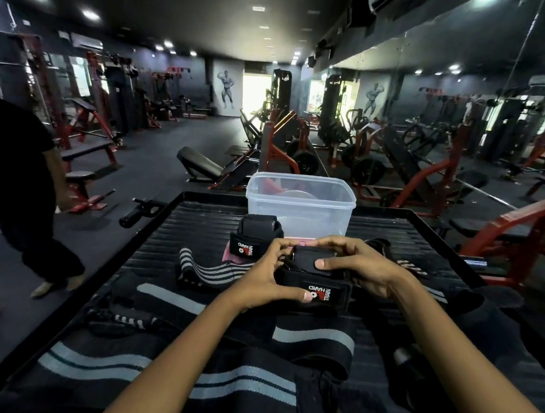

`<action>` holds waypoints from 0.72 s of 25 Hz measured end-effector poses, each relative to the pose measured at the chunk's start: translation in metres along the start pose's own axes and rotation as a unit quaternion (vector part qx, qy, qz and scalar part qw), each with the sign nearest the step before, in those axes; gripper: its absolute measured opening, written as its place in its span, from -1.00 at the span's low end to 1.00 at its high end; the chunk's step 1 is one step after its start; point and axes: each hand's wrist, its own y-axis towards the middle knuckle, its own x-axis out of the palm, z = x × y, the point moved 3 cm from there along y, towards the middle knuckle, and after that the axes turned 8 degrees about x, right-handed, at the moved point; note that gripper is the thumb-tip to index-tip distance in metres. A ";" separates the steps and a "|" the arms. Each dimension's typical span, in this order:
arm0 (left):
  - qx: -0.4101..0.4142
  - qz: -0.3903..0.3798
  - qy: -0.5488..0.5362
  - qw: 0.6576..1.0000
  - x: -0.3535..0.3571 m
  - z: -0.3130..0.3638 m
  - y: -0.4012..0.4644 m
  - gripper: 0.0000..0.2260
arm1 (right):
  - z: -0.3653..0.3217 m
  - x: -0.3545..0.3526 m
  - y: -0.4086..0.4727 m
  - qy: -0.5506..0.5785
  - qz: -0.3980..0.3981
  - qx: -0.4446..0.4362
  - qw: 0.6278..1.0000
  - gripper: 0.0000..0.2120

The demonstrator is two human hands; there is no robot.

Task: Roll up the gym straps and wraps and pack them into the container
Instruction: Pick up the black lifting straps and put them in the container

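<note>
Both my hands hold a black gym strap [311, 275] with a "TRAIN HARD" label above the middle of the black table [173, 218]. My left hand [270, 270] grips its left side, thumb below by the label. My right hand [357, 267] grips the right side, thumb pressing on top. A second black "TRAIN HARD" strap [256, 234] sits rolled behind it. The clear plastic container [300, 202] stands at the table's far edge. A black wrap with grey stripes [205, 271] lies to the left, and long striped wraps [169, 373] spread across the near table.
A person in dark clothes [17, 188] stands on the floor at left. Red and black gym machines [282, 142] and benches fill the room beyond the table. A mirror wall runs along the right. A black bar handle [138, 213] sticks out past the table's left corner.
</note>
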 end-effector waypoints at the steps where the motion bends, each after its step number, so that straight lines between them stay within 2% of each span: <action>1: 0.006 0.008 0.000 1.000 0.001 0.000 0.000 -0.23 | 0.001 0.000 -0.001 -0.002 0.004 -0.012 1.000 -0.62; 4: 0.004 0.041 0.007 0.999 0.000 0.002 0.000 -0.32 | 0.003 -0.001 -0.002 -0.027 0.006 -0.044 0.999 -0.62; 8: -0.013 0.040 -0.026 0.999 0.000 -0.002 0.001 -0.36 | 0.006 0.001 -0.007 -0.038 -0.012 -0.080 0.996 -0.68; 10: -0.020 0.038 -0.057 0.997 0.000 -0.002 0.002 -0.34 | 0.008 0.003 -0.012 -0.019 -0.039 -0.061 0.997 -0.59; 13: -0.031 0.046 -0.063 0.996 -0.001 -0.005 0.003 -0.30 | 0.009 0.006 -0.016 -0.118 -0.030 -0.061 0.991 -0.41; 16: -0.043 0.044 -0.022 0.998 -0.003 -0.005 0.003 -0.27 | 0.007 0.007 -0.012 -0.187 0.009 -0.087 0.978 -0.42; 18: -0.033 0.035 0.065 0.997 -0.008 -0.001 0.003 -0.22 | 0.006 0.005 -0.011 -0.190 0.033 -0.099 0.976 -0.45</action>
